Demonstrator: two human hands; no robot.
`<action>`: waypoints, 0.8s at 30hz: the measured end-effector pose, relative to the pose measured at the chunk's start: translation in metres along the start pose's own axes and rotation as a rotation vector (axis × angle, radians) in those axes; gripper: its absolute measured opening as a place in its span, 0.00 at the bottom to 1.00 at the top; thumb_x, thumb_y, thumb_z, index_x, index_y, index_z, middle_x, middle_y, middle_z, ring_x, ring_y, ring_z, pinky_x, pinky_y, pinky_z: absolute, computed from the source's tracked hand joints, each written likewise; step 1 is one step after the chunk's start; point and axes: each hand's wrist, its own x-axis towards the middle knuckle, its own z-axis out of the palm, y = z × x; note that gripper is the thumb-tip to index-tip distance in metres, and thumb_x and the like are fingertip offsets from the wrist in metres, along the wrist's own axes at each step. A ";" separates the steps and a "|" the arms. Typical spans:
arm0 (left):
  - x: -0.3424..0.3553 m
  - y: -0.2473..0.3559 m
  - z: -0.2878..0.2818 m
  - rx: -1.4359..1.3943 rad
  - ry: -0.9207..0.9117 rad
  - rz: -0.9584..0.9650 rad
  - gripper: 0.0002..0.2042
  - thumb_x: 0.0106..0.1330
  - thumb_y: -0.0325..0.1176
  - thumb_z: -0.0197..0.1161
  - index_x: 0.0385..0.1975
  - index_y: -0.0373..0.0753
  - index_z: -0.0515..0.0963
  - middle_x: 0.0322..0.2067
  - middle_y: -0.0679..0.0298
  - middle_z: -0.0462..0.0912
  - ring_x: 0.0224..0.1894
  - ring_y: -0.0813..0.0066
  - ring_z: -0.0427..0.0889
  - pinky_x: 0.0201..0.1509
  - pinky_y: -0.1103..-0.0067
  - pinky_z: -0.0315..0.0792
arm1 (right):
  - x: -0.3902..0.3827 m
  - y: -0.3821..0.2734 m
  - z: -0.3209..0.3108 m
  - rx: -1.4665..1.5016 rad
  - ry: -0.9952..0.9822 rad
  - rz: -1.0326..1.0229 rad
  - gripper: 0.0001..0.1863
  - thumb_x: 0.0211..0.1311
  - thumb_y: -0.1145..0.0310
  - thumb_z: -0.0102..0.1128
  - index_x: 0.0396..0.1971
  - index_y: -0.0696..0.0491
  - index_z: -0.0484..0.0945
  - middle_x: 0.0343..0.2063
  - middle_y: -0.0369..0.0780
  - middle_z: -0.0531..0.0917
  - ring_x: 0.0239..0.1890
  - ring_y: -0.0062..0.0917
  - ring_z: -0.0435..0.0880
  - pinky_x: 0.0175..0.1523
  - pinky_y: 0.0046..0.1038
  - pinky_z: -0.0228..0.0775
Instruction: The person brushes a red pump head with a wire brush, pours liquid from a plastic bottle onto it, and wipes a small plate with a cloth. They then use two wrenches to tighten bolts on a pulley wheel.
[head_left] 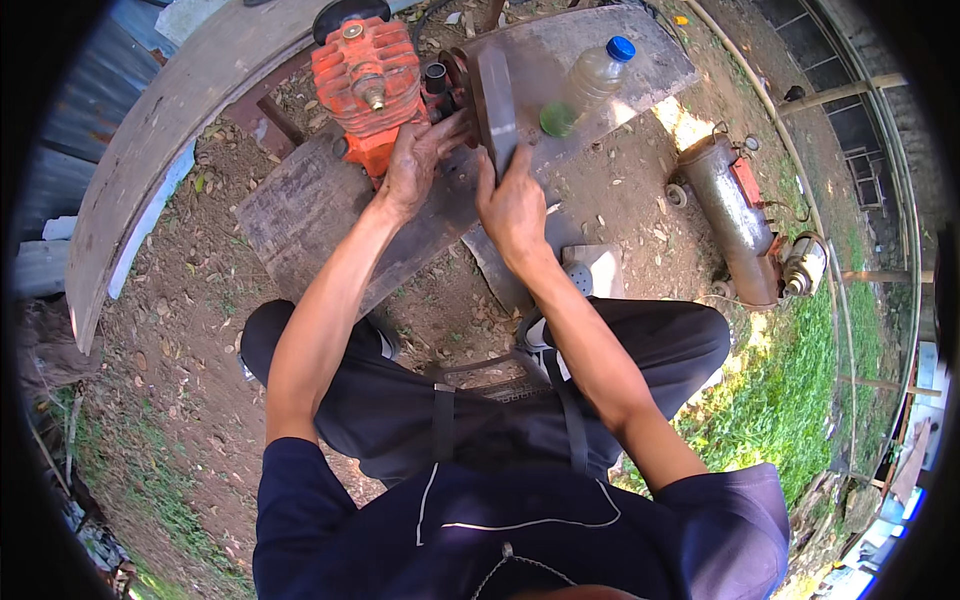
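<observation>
At eleven o'clock the red engine (368, 85) is sitting on a board (300, 215); the left hand (410, 172) is lying beside its base, grip unclear; the right hand (513, 200) is pinching the grey wheel (496, 95) at twelve, apparently steadying it

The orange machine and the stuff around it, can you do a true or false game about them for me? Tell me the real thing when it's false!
1. The finned machine is orange. True.
2. The left hand is holding the bottle. False: the left hand is beside the machine, and the clear bottle is apart from both hands.
3. The right hand is at the near end of the grey wheel-like part. True.
4. The metal tank is left of the machine in the picture. False: the tank is on the right.
5. The bottle has a blue cap. True.
</observation>
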 end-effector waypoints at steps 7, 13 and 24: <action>-0.006 0.001 0.012 0.037 0.068 -0.097 0.38 0.67 0.60 0.32 0.71 0.39 0.56 0.68 0.59 0.63 0.70 0.64 0.59 0.70 0.67 0.48 | 0.028 -0.019 -0.014 -0.027 -0.062 -0.022 0.27 0.67 0.54 0.55 0.51 0.64 0.64 0.28 0.63 0.81 0.29 0.58 0.82 0.33 0.50 0.77; 0.001 -0.013 0.006 0.089 0.046 0.010 0.37 0.68 0.59 0.34 0.69 0.36 0.58 0.66 0.59 0.66 0.69 0.64 0.60 0.69 0.68 0.51 | -0.031 0.034 -0.004 0.025 -0.033 -0.026 0.25 0.68 0.57 0.54 0.49 0.63 0.63 0.26 0.62 0.81 0.29 0.58 0.82 0.33 0.51 0.75; 0.006 -0.012 0.033 0.659 0.334 0.243 0.23 0.72 0.45 0.57 0.55 0.30 0.73 0.45 0.51 0.84 0.48 0.59 0.84 0.50 0.73 0.76 | -0.025 0.032 -0.029 0.216 0.086 0.018 0.27 0.69 0.57 0.54 0.53 0.66 0.61 0.23 0.60 0.80 0.29 0.57 0.82 0.34 0.48 0.72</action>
